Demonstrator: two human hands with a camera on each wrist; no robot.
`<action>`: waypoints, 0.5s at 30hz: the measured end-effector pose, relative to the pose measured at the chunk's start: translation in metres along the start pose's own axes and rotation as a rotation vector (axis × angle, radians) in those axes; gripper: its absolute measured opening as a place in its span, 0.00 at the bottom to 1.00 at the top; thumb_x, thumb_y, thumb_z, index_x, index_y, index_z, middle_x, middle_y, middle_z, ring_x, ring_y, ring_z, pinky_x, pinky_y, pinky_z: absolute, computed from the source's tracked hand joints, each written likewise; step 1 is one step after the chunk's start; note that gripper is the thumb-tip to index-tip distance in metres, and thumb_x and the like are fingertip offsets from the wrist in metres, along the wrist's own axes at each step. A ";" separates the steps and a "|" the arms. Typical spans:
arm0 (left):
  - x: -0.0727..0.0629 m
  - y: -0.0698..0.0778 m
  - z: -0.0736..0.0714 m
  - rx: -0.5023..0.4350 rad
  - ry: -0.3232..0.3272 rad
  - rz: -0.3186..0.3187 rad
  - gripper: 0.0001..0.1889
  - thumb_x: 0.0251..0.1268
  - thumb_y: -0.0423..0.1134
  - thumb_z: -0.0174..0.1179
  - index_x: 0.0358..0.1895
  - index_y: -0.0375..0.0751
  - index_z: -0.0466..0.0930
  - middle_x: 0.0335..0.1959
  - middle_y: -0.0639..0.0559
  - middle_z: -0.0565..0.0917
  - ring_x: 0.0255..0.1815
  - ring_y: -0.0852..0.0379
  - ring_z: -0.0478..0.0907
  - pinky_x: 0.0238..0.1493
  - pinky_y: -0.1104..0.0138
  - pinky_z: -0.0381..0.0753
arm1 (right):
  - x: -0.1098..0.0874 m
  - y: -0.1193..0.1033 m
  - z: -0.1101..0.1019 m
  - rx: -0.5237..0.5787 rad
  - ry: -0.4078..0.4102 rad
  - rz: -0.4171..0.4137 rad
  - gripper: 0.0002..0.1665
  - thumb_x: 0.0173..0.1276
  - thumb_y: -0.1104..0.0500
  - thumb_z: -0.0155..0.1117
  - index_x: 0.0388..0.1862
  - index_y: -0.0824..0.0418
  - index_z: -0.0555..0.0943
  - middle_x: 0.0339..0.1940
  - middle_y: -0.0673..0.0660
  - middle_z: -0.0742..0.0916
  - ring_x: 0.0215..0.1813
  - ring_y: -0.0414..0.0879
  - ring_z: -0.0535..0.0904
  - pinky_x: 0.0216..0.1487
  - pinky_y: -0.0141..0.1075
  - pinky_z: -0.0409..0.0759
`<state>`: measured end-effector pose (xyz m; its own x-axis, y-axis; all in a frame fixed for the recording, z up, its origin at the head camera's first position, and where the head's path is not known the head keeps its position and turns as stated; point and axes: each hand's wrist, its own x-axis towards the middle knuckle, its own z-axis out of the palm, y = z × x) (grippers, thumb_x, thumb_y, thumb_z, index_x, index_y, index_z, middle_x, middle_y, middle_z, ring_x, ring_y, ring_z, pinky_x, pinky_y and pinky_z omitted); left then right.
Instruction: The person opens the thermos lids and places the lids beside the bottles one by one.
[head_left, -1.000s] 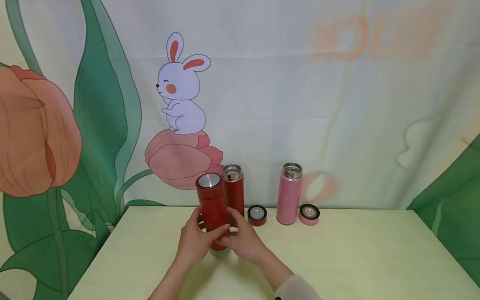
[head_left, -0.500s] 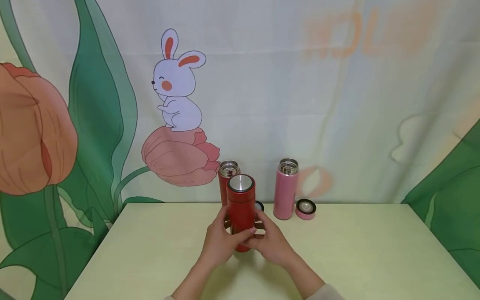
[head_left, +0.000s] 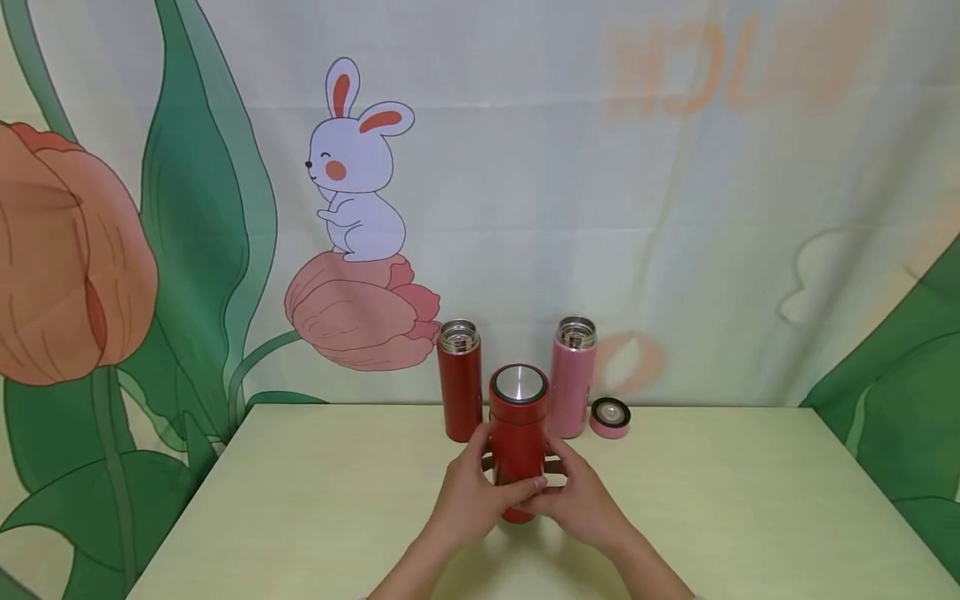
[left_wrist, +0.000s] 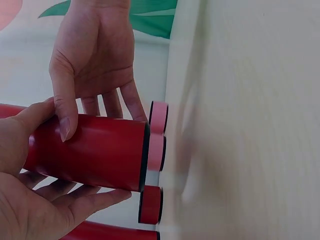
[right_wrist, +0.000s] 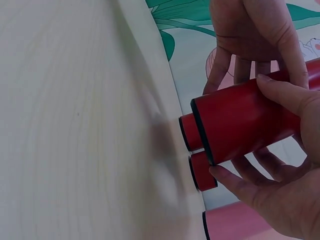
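Observation:
A red thermos (head_left: 520, 446) with a silver-topped lid is upright in the head view, held between both hands. My left hand (head_left: 472, 492) grips its lower body from the left, and my right hand (head_left: 581, 500) grips it from the right, with the thumbs meeting in front. Both wrist views show the thermos base (left_wrist: 145, 157) raised off the table. Behind it stand an uncapped red thermos (head_left: 460, 392) and an uncapped pink thermos (head_left: 573, 375). A red lid (right_wrist: 202, 170) sits on the table behind the held thermos, hidden in the head view.
A pink lid (head_left: 611, 418) lies upside down beside the pink thermos. The pale table (head_left: 322, 500) ends at a printed cloth backdrop (head_left: 712, 250) with a rabbit and tulips, close behind the standing thermoses.
Both hands have carried the capped red thermos to the right and slightly nearer the person. It now hides the red lid and uncovers the open red thermos.

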<state>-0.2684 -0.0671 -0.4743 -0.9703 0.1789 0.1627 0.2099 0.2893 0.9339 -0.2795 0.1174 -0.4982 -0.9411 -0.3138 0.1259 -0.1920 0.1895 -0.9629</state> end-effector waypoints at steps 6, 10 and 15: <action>-0.005 0.001 0.005 -0.004 -0.059 0.009 0.38 0.55 0.51 0.79 0.68 0.59 0.70 0.61 0.52 0.83 0.63 0.45 0.80 0.60 0.48 0.82 | -0.010 0.002 -0.008 -0.022 -0.012 0.025 0.45 0.56 0.61 0.83 0.71 0.42 0.74 0.63 0.57 0.82 0.57 0.55 0.80 0.49 0.39 0.87; -0.009 0.001 0.008 0.002 -0.105 -0.007 0.37 0.56 0.50 0.79 0.68 0.59 0.69 0.62 0.51 0.81 0.63 0.43 0.80 0.61 0.46 0.82 | -0.018 0.000 -0.010 -0.072 -0.025 0.047 0.43 0.54 0.59 0.84 0.68 0.50 0.75 0.61 0.59 0.83 0.57 0.55 0.80 0.48 0.40 0.86; -0.013 0.000 0.009 0.021 -0.154 0.006 0.36 0.56 0.49 0.78 0.66 0.58 0.69 0.60 0.54 0.82 0.64 0.46 0.78 0.64 0.44 0.80 | -0.025 -0.003 -0.012 -0.125 -0.058 0.056 0.43 0.50 0.57 0.86 0.65 0.54 0.75 0.58 0.57 0.84 0.55 0.52 0.81 0.50 0.42 0.83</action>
<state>-0.2549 -0.0613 -0.4790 -0.9395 0.3223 0.1162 0.2200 0.3075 0.9258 -0.2591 0.1356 -0.4955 -0.9343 -0.3522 0.0554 -0.1763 0.3215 -0.9303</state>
